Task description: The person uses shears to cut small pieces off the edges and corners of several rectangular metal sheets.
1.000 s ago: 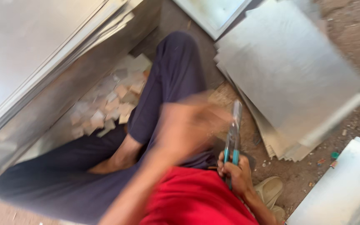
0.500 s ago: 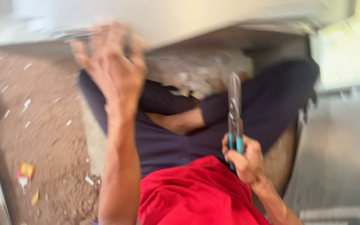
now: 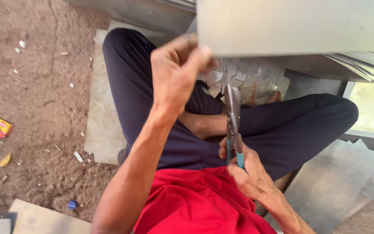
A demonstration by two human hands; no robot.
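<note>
The right hand (image 3: 249, 175) is wrapped tight around the blue handles of the snips (image 3: 233, 125), blades pointing up and away from the grip. Farther out, the left hand (image 3: 176, 73) pinches the lower corner of 1 metal sheet (image 3: 291, 26), which spreads to the right above cut scraps (image 3: 243, 80).

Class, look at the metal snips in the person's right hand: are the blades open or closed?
Closed: the snips show their two blades pressed together in one narrow strip, pointing up from the right hand.
</note>
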